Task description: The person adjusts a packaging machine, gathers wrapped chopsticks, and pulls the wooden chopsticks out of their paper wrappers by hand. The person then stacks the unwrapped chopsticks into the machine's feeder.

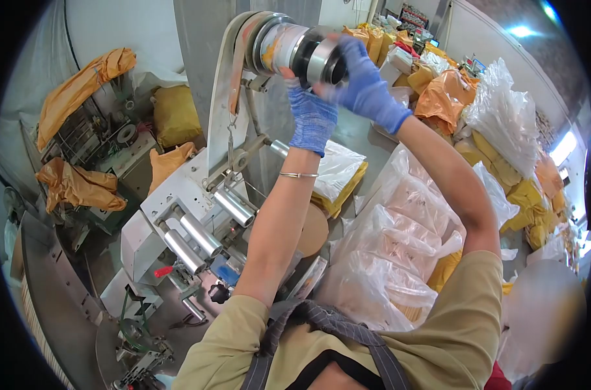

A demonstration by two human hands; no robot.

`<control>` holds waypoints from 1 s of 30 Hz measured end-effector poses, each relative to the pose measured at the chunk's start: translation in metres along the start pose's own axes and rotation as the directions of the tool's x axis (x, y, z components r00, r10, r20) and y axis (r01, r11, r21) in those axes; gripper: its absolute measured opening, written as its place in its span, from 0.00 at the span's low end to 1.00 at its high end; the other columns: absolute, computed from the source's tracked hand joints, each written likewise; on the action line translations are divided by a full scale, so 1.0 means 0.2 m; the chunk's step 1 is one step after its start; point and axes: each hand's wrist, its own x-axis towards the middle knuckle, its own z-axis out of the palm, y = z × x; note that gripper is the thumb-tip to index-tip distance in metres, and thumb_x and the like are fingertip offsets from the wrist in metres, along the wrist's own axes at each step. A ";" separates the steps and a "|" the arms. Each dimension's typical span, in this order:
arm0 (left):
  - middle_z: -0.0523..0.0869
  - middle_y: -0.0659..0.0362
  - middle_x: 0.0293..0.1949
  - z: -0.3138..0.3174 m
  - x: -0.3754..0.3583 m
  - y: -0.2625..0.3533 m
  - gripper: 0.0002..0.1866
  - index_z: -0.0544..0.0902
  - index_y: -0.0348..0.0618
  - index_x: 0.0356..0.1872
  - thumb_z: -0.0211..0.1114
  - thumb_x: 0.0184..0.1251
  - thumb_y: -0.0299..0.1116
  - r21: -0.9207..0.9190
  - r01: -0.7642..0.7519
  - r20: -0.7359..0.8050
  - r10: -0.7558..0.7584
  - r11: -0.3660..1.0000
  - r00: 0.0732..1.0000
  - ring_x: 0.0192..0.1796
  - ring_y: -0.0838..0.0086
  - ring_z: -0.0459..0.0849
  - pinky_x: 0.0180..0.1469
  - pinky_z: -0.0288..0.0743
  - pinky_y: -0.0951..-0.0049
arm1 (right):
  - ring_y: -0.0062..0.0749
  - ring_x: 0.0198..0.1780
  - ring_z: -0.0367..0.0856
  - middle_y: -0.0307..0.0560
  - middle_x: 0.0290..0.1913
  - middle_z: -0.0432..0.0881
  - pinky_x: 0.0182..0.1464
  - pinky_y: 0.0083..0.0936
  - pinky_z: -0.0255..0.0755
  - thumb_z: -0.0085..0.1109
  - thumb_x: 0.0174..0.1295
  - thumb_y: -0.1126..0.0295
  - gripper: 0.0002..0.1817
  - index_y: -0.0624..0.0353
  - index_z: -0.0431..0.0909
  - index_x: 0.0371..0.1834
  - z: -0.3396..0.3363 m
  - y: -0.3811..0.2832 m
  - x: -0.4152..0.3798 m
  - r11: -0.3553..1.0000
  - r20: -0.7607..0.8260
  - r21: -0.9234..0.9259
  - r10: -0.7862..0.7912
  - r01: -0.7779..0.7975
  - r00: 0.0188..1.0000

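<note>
Both of my hands wear blue knitted gloves with bare fingertips. High on the machine, a spindle [281,47] sticks out, with a white and orange wrapped core, and black and silver rings at its outer end. My left hand [313,116] grips it from below, with a thumb or fingertip showing by the core. My right hand [366,83] is closed around the silver and black end collar [323,62]; its fingers are smeared by motion. A tan belt [241,58] runs down beside the spindle's inner side. The undersides of the rings are partly hidden by my hands.
Metal rollers [200,234], a red handle [163,271] and a black knob [219,293] are below my left arm. Clear plastic bags [393,247] stand on the right, with yellow sacks [523,201] beyond. Another machine under orange covers [81,185] is at left.
</note>
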 end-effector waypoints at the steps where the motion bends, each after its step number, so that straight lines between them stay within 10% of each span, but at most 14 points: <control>1: 0.73 0.55 0.53 0.00 0.00 0.00 0.41 0.68 0.45 0.55 0.55 0.48 0.68 0.026 0.009 -0.016 -0.009 1.000 1.000 0.54 0.63 0.73 0.55 0.68 0.58 | 0.41 0.36 0.77 0.54 0.45 0.72 0.37 0.36 0.73 0.63 0.47 0.59 0.34 0.52 0.58 0.56 -0.02 0.03 0.00 0.999 0.019 -0.023 -0.031 0.032 0.999; 3: 0.73 0.55 0.54 -0.02 -0.01 0.02 0.41 0.68 0.45 0.56 0.55 0.48 0.68 0.078 0.032 -0.054 -0.028 0.996 0.998 0.54 0.63 0.73 0.56 0.67 0.58 | 0.42 0.36 0.78 0.53 0.44 0.72 0.36 0.36 0.74 0.65 0.44 0.55 0.37 0.54 0.57 0.55 -0.06 0.05 0.02 0.993 0.058 -0.066 -0.094 0.098 0.994; 5: 0.73 0.57 0.54 0.00 -0.02 0.02 0.40 0.68 0.45 0.55 0.54 0.49 0.67 0.039 0.057 -0.054 -0.055 0.998 0.997 0.55 0.64 0.72 0.57 0.66 0.60 | 0.48 0.45 0.74 0.51 0.44 0.73 0.47 0.41 0.69 0.67 0.39 0.61 0.35 0.48 0.63 0.54 0.01 -0.01 0.00 0.024 0.569 0.580 0.704 -0.814 0.426; 6: 0.73 0.57 0.54 0.00 -0.03 0.01 0.40 0.68 0.45 0.55 0.54 0.49 0.67 0.021 0.075 -0.060 -0.073 0.997 0.996 0.55 0.64 0.72 0.57 0.66 0.60 | 0.48 0.55 0.66 0.51 0.49 0.71 0.55 0.44 0.61 0.67 0.39 0.59 0.35 0.48 0.65 0.54 0.01 -0.10 -0.01 -0.156 0.629 0.641 0.667 -0.751 0.399; 8: 0.73 0.58 0.54 0.00 -0.02 0.01 0.40 0.69 0.46 0.55 0.54 0.49 0.68 0.001 0.065 -0.019 -0.065 0.998 0.998 0.55 0.64 0.72 0.58 0.66 0.61 | 0.45 0.56 0.66 0.53 0.52 0.68 0.56 0.46 0.62 0.63 0.45 0.53 0.36 0.55 0.60 0.56 -0.01 -0.06 -0.05 0.927 0.153 0.182 0.303 -0.328 0.941; 10: 0.73 0.58 0.54 -0.01 -0.01 0.00 0.40 0.69 0.46 0.55 0.54 0.48 0.68 -0.010 0.055 -0.017 -0.055 0.998 0.998 0.55 0.65 0.72 0.58 0.66 0.61 | 0.43 0.57 0.65 0.55 0.53 0.65 0.57 0.47 0.61 0.60 0.50 0.51 0.37 0.60 0.57 0.57 -0.08 -0.03 -0.06 0.740 0.291 -0.531 -0.297 0.412 0.909; 11: 0.73 0.58 0.54 -0.01 -0.01 0.00 0.40 0.69 0.47 0.55 0.54 0.48 0.68 -0.011 0.052 -0.037 -0.053 0.999 0.998 0.54 0.65 0.72 0.58 0.66 0.61 | 0.45 0.56 0.66 0.55 0.52 0.66 0.56 0.46 0.62 0.61 0.48 0.54 0.35 0.57 0.59 0.57 -0.05 -0.04 -0.03 0.988 0.132 -0.042 0.155 -0.151 0.979; 14: 0.74 0.58 0.53 -0.01 -0.01 -0.02 0.40 0.70 0.48 0.55 0.53 0.48 0.69 -0.043 0.044 -0.067 -0.047 0.998 0.997 0.53 0.66 0.73 0.57 0.66 0.62 | 0.48 0.52 0.68 0.53 0.50 0.67 0.53 0.39 0.65 0.64 0.44 0.61 0.34 0.51 0.62 0.57 -0.01 -0.06 -0.04 -0.194 0.699 0.620 0.576 -0.761 0.423; 16: 0.75 0.59 0.53 0.01 -0.02 -0.02 0.39 0.70 0.48 0.54 0.53 0.49 0.68 -0.097 0.038 -0.045 -0.043 0.995 0.998 0.53 0.66 0.74 0.57 0.67 0.63 | 0.45 0.51 0.69 0.54 0.50 0.67 0.52 0.40 0.67 0.62 0.48 0.56 0.36 0.56 0.58 0.58 0.01 -0.05 -0.08 0.863 0.188 0.280 0.381 -0.421 0.905; 17: 0.75 0.58 0.52 0.00 -0.02 -0.02 0.39 0.70 0.47 0.55 0.53 0.49 0.68 -0.087 0.031 -0.069 -0.037 0.996 0.997 0.53 0.66 0.74 0.57 0.67 0.63 | 0.44 0.51 0.70 0.54 0.50 0.67 0.51 0.40 0.68 0.61 0.50 0.54 0.37 0.59 0.56 0.59 0.01 -0.04 -0.08 0.988 0.089 -0.155 0.018 -0.004 0.996; 22: 0.75 0.58 0.52 0.03 -0.01 -0.03 0.40 0.69 0.47 0.55 0.54 0.49 0.68 -0.154 0.047 -0.061 -0.057 0.987 0.997 0.53 0.65 0.74 0.53 0.70 0.63 | 0.52 0.51 0.69 0.58 0.50 0.67 0.52 0.36 0.68 0.71 0.35 0.57 0.46 0.54 0.57 0.60 0.01 0.02 -0.04 -0.094 0.665 0.645 0.558 -0.758 0.497; 25: 0.75 0.59 0.52 0.04 -0.03 -0.03 0.40 0.70 0.48 0.54 0.55 0.46 0.69 -0.114 0.067 -0.058 -0.074 0.991 0.996 0.54 0.66 0.73 0.58 0.67 0.62 | 0.46 0.55 0.68 0.56 0.51 0.67 0.52 0.37 0.68 0.70 0.39 0.51 0.48 0.59 0.53 0.61 0.02 -0.04 -0.08 0.985 0.058 -0.064 0.162 -0.158 0.985; 29: 0.74 0.58 0.53 0.02 -0.02 -0.02 0.41 0.70 0.48 0.55 0.55 0.46 0.70 -0.112 0.060 -0.058 -0.067 0.992 0.996 0.54 0.65 0.73 0.58 0.67 0.63 | 0.45 0.48 0.72 0.53 0.50 0.67 0.50 0.35 0.71 0.71 0.36 0.56 0.41 0.53 0.61 0.55 0.07 -0.04 -0.12 0.854 -0.063 0.351 0.430 -0.383 0.901; 30: 0.74 0.58 0.53 0.00 0.00 -0.03 0.41 0.70 0.48 0.55 0.54 0.46 0.69 -0.117 0.061 -0.061 -0.069 0.991 0.996 0.54 0.66 0.73 0.57 0.67 0.63 | 0.45 0.49 0.71 0.54 0.52 0.65 0.50 0.33 0.70 0.73 0.32 0.57 0.47 0.52 0.58 0.59 0.08 -0.01 -0.04 0.052 0.464 0.716 0.711 -0.697 0.529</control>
